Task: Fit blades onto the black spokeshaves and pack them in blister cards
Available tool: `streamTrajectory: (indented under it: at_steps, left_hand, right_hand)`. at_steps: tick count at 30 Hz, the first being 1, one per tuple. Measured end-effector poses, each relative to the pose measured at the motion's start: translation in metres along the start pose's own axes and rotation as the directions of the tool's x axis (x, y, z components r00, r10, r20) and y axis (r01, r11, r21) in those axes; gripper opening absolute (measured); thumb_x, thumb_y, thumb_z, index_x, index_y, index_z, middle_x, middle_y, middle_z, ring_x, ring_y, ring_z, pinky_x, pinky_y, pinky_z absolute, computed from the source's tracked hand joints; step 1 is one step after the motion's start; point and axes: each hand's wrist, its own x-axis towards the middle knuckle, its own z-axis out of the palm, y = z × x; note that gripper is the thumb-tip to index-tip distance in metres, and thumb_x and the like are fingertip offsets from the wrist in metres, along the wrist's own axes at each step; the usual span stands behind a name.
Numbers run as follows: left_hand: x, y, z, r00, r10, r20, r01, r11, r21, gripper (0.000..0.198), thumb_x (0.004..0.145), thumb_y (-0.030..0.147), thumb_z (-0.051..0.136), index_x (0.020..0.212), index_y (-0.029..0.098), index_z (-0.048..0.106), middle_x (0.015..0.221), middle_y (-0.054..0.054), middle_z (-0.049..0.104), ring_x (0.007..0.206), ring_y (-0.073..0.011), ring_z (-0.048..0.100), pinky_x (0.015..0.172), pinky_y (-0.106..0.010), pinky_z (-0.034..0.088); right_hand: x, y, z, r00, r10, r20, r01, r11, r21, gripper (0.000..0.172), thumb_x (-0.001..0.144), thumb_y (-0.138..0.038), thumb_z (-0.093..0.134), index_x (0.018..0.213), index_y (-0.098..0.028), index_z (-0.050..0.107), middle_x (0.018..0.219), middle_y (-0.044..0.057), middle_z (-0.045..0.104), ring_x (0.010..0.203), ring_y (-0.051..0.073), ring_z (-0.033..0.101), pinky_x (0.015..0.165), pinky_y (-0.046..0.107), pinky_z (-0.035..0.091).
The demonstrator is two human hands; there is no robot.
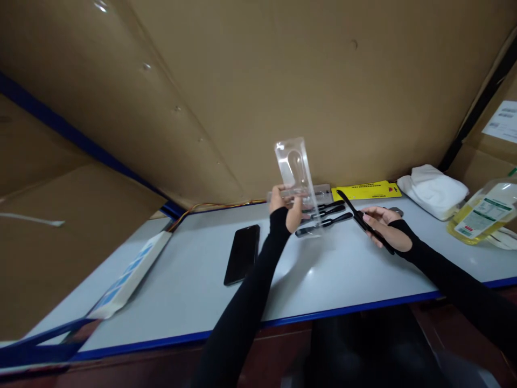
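Note:
My left hand (286, 209) is closed on a clear plastic blister shell (294, 161), held upright above the table with a moulded hollow in it. My right hand (383, 225) grips a long, slim black tool (350, 202), slanting with its upper end to the left; its exact kind cannot be made out. Behind and below the shell, several similar black tools (343, 217) lie side by side on the table, partly seen through the plastic. Near the wall, yellow printed cards (363, 191) lie beside more clear plastic shells (323, 192).
A black phone (242, 254) lies left of my left forearm. To the right are a white folded cloth (432, 188) and a bottle of yellow liquid (480, 215). A white and blue power strip (131, 275) runs along the left. Cardboard walls (258, 81) enclose the table (181, 280).

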Motion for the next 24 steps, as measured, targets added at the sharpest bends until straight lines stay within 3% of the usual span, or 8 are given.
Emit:
streamTrajectory:
  at_steps: [2,5,8,13,17,19,21,24]
  left_hand:
    - [-0.029,0.002,0.029,0.994,-0.091,0.059,0.097,0.99,-0.107,0.04,0.085,0.04,0.062,0.113,0.027,0.037,0.09,-0.003,0.075,0.065,-0.0226,0.075,0.06,-0.041,0.063]
    - [-0.074,0.006,0.07,0.915,-0.35,0.2,0.403,0.818,-0.41,0.062,0.066,0.032,0.083,0.11,0.027,0.039,0.1,-0.006,0.074,0.077,-0.0279,0.078,0.064,-0.047,0.065]
    - [-0.107,0.011,0.093,0.858,-0.4,0.323,0.514,0.686,-0.515,0.065,0.061,0.028,0.09,0.108,0.026,0.045,0.101,-0.004,0.069,0.09,-0.0313,0.077,0.071,-0.052,0.066]
    - [-0.121,0.013,0.094,0.87,-0.352,0.344,0.492,0.626,-0.605,0.06,0.063,0.032,0.096,0.101,0.025,0.051,0.103,0.0,0.065,0.097,-0.0248,0.073,0.084,-0.052,0.066]
    - [-0.114,0.01,0.09,0.866,-0.339,0.368,0.5,0.611,-0.614,0.069,0.063,0.028,0.098,0.116,0.026,0.054,0.101,-0.002,0.068,0.102,-0.025,0.072,0.089,-0.051,0.064]
    - [-0.114,0.006,0.091,0.859,-0.32,0.401,0.511,0.6,-0.615,0.072,0.064,0.03,0.098,0.122,0.025,0.055,0.103,-0.004,0.071,0.107,-0.0282,0.073,0.09,-0.051,0.064]
    - [-0.115,0.0,0.093,0.834,-0.324,0.446,0.547,0.587,-0.597,0.07,0.067,0.039,0.097,0.122,0.022,0.058,0.108,-0.008,0.073,0.105,-0.0307,0.075,0.088,-0.05,0.065]
    - [-0.116,-0.009,0.097,0.803,-0.333,0.495,0.589,0.57,-0.573,0.068,0.073,0.05,0.092,0.124,0.018,0.06,0.113,-0.014,0.074,0.103,-0.0338,0.077,0.084,-0.049,0.065]
  right_hand:
    - [-0.001,0.0,0.002,0.993,-0.088,-0.075,0.089,0.996,0.009,0.066,0.072,-0.068,0.086,0.108,-0.018,0.062,0.07,-0.002,0.064,0.047,0.011,0.054,0.037,0.024,0.041]
    - [-0.002,0.006,0.005,0.97,-0.193,-0.15,0.178,0.978,-0.106,0.059,0.077,-0.065,0.083,0.109,-0.018,0.066,0.076,0.002,0.068,0.056,0.013,0.06,0.048,0.027,0.049]
    - [0.0,0.017,0.007,0.928,-0.317,-0.198,0.238,0.91,-0.34,0.049,0.082,-0.061,0.077,0.105,-0.018,0.073,0.089,0.007,0.074,0.066,0.015,0.062,0.061,0.031,0.053]
    - [0.001,0.028,0.006,0.868,-0.473,-0.151,0.285,0.724,-0.628,0.032,0.089,-0.05,0.072,0.099,-0.021,0.078,0.091,0.006,0.074,0.061,0.015,0.06,0.06,0.031,0.051]
    - [-0.003,0.033,0.003,0.728,-0.685,0.04,0.471,0.457,-0.754,0.023,0.098,-0.036,0.067,0.112,-0.023,0.081,0.098,0.01,0.076,0.076,0.02,0.068,0.076,0.036,0.059]
    - [-0.004,0.036,0.002,0.673,-0.723,0.156,0.549,0.346,-0.761,0.024,0.099,-0.028,0.066,0.117,-0.027,0.081,0.101,0.01,0.076,0.088,0.022,0.07,0.083,0.038,0.059]
    - [-0.003,0.036,0.001,0.666,-0.705,0.246,0.606,0.317,-0.73,0.023,0.097,-0.025,0.067,0.114,-0.031,0.082,0.101,0.009,0.077,0.095,0.024,0.069,0.088,0.041,0.059]
    - [-0.001,0.032,0.0,0.724,-0.594,0.351,0.658,0.442,-0.61,0.012,0.094,-0.035,0.075,0.102,-0.032,0.084,0.106,0.007,0.08,0.109,0.026,0.066,0.087,0.041,0.059]
